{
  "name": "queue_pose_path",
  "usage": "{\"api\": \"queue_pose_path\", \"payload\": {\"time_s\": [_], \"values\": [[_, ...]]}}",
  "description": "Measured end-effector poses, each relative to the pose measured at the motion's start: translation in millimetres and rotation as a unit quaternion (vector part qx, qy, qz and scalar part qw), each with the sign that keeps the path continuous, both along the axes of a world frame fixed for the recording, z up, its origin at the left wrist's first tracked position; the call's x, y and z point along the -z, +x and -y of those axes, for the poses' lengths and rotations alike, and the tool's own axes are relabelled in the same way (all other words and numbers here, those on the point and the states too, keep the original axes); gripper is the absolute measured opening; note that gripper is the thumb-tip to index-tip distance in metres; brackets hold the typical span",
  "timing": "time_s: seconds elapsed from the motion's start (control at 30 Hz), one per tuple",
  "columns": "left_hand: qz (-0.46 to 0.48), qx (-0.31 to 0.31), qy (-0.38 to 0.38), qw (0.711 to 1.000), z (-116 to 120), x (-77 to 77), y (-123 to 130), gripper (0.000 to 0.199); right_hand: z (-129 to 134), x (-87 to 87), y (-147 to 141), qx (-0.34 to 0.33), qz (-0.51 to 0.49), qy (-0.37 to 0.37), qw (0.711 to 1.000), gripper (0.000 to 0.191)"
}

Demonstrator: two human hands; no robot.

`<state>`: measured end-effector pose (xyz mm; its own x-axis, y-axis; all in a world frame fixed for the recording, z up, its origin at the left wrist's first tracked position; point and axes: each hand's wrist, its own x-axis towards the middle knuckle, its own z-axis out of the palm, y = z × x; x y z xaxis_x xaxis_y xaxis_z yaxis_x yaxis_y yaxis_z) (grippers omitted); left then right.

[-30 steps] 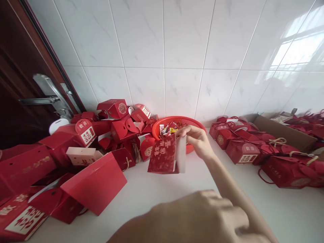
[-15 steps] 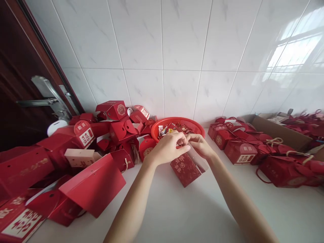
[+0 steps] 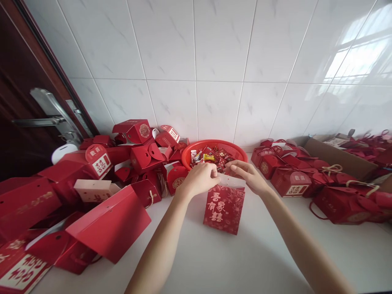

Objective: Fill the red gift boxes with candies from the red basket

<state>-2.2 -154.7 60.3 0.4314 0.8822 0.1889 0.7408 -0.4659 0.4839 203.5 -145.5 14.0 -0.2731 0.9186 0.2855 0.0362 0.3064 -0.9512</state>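
Note:
A red box (image 3: 224, 209) with pale lettering on its front stands upright on the white surface, its pale inner flap showing at the top. My left hand (image 3: 202, 178) is closed at the upper left edge of this box, fingers curled against the thumb. On the other side, my right hand (image 3: 248, 175) hovers by the top right of the flap with its fingers apart. Just behind both hands sits a red plastic basket (image 3: 241, 154) holding wrapped sweets (image 3: 209, 157), one of them yellow.
Red boxes (image 3: 113, 228) are heaped along the left side, near a dark door with a metal handle (image 3: 50, 118). More closed red boxes (image 3: 292, 183) stand at the right, before a brown carton (image 3: 339, 157). A tiled wall (image 3: 219, 106) rises behind.
The box has turned from tilted to upright, with its lettered front now facing me. My right hand has moved slightly right, away from my left hand, and its fingers have opened.

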Motion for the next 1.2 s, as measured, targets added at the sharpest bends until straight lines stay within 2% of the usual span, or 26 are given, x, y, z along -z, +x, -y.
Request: {"api": "queue_pose_path", "payload": {"time_s": [0.13,0.23,0.33,0.43,0.57,0.67,0.73,0.8,0.9,1.0,1.07,1.2], "values": [[-0.001,-0.015,0.005,1.0,-3.0,1.9,-0.9,0.016,18.8,10.5,13.0,0.013,0.023,0.036,0.999,0.045],[0.002,0.0,0.003,1.0,-2.9,2.5,-2.7,0.015,32.5,21.8,19.6,-0.045,0.058,0.024,0.997,0.059],[0.007,0.023,-0.006,1.0,-0.4,1.3,-6.1,0.015,43.0,34.1,21.5,-0.084,0.115,0.023,0.989,0.053],[0.023,0.038,-0.054,0.998,3.3,-2.2,-12.3,0.015,48.9,47.1,18.5,-0.052,0.124,0.031,0.99,0.035],[0.084,0.04,-0.085,0.992,3.5,-9.2,-26.7,0.019,52.6,60.9,10.4,0.038,0.146,0.097,0.984,0.032],[0.184,0.023,-0.048,0.982,-9.3,-9.7,-38.4,0.023,55.1,66.3,6.5,0.05,0.165,0.124,0.977,0.035],[0.232,0.004,-0.025,0.972,-27.1,-4.4,-42.8,0.025,56.3,68.1,7.2,0.028,0.16,0.137,0.977,0.042],[0.239,-0.003,-0.026,0.971,-51.3,4.3,-41.8,0.025,56.4,68.8,10.3,0.012,0.132,0.149,0.98,0.051],[0.168,0.029,-0.053,0.984,-90.8,17.1,-26.8,0.02,53.6,68.4,16.8,0.057,0.074,0.118,0.989,0.057],[-0.014,0.084,-0.063,0.994,-122.1,23.3,1.3,0.022,47.5,69.0,21.4,0.15,0.042,0.048,0.987,0.055],[-0.077,0.12,-0.071,0.987,-136.0,25.5,22.5,0.023,42.9,72.0,22.5,0.185,0.052,0.03,0.981,0.054],[-0.157,0.173,-0.089,0.968,-151.2,32.8,58.6,0.031,36.6,83.5,20.4,0.193,0.127,0.053,0.972,0.046]]}}
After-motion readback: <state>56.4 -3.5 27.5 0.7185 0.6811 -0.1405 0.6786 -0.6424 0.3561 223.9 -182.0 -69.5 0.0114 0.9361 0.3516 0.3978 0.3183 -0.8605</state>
